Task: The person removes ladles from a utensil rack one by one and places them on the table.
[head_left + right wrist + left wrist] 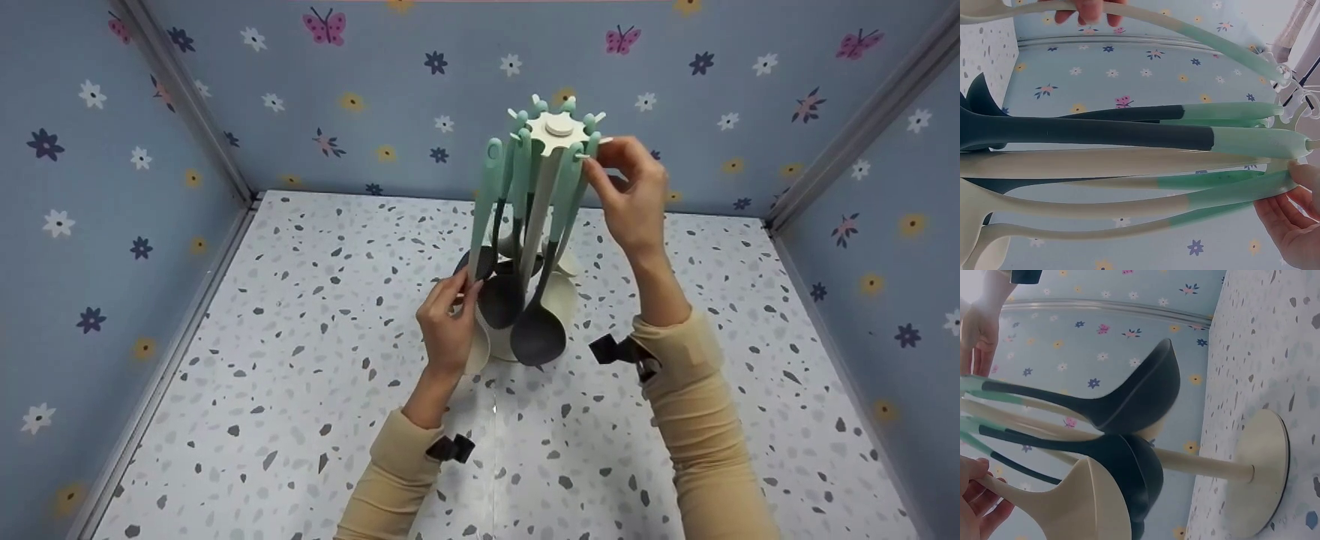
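A utensil rack (559, 129) with a cream post and hooked top stands upright, hung with several green-handled utensils. My left hand (448, 322) pinches the cream neck of a ladle (1086, 498) at the rack's left side; its green handle end (493, 161) lies close beside the hooks. Up at the hooks, my right hand (636, 199) holds the green end of a cream utensil (1129, 209) between thumb and fingers. A black ladle (538, 335) hangs at the front, and another dark utensil (501, 301) is just behind it. The rear utensils are partly hidden.
The rack's round cream base (1258, 495) sits on a speckled white table (315, 337). Blue patterned panels (450, 90) enclose the back and both sides, with grey metal strips at the corners. Dark wrist mounts (626, 352) are on both sleeves.
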The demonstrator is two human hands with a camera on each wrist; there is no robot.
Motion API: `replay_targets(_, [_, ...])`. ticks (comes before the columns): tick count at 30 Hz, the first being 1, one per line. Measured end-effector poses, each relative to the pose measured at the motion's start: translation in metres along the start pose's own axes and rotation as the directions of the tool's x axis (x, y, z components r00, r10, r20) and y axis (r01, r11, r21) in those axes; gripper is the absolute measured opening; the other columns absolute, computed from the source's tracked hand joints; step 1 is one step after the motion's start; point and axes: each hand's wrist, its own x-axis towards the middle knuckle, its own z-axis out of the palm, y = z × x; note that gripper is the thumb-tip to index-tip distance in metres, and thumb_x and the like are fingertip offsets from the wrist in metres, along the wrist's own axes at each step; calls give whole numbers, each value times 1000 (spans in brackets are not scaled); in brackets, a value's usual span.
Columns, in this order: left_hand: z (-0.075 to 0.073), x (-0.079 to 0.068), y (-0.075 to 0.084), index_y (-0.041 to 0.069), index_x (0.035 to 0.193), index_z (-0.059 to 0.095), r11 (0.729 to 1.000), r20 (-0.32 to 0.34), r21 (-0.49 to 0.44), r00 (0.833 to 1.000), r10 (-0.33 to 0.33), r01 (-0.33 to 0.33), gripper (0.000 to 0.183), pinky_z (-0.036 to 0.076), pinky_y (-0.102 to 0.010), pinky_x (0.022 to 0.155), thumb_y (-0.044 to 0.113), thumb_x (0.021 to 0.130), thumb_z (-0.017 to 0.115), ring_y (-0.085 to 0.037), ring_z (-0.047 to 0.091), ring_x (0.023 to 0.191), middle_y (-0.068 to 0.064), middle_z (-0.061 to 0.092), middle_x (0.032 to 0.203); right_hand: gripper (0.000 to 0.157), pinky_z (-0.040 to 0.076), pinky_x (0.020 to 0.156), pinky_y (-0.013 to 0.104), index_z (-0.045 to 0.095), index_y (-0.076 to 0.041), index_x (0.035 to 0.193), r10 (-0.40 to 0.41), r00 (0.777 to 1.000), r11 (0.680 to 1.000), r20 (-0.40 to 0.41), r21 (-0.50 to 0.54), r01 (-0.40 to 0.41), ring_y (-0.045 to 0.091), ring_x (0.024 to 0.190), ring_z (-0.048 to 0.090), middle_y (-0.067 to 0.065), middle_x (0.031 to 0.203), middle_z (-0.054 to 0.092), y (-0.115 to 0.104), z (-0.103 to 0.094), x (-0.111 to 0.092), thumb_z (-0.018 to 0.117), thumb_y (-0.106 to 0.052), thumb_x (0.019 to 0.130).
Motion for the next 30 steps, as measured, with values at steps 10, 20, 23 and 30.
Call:
replay_targets(10, [-18,-12,-21,-5,97,65,986,21,120,993,-119,116,19,50,-30,53,1,78,66,-16,59,67,-8,64,81,11,50,73,29,57,7,92,-41,999,999,1,-8,41,20,82,59,10,86,59,-1,0,-1,59,0,83])
replay_targets(20, [-29,-26,-48,-3,97,66,914,73,270,940,-332,302,18,49,-26,52,1,79,64,-14,59,66,-7,63,77,11,50,73,29,57,7,91,-15,1000,1000,2,8,15,20,81,58,11,87,59,0,0,-1,59,1,82])
replay_targets(23, [-31,-28,-54,-3,96,66,880,89,323,915,-394,348,17,49,-26,53,2,79,65,-15,59,66,-9,63,78,11,50,73,29,57,7,92,-24,1000,1000,5,-2,24,20,81,58,12,87,59,6,0,0,59,1,82])
replay_targets(30, [-34,-32,-67,-3,96,66,792,133,409,829,-543,453,17,45,-26,51,3,80,63,-16,57,62,-9,63,76,13,51,72,29,59,3,93,-68,998,998,0,0,68,19,81,59,9,88,60,29,-2,5,61,-4,83])
